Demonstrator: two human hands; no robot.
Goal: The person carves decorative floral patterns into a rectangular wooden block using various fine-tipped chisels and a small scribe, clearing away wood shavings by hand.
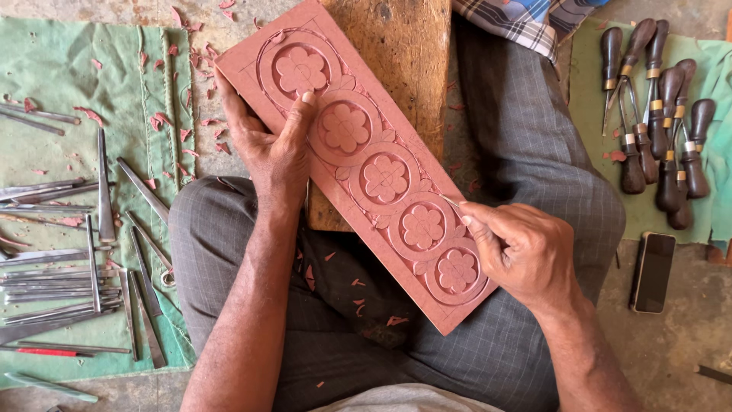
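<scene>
Reddish carved panel [366,164] with five flower medallions, lying slantwise across the lap and a wooden block [404,61]. Left hand [271,149] clamped on its upper left edge, fingertip on the carving. Right hand [526,252] pinched shut round a thin carving tool [451,201], tip touching the panel. Steel chisels [91,252] on green cloth [53,152] left, wooden-handled tools [659,130] and a phone [654,272] right.

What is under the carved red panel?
Under the panel a wooden block shows at its top and left edge, with the person's lap lower down. The panel covers where the two meet.
</scene>
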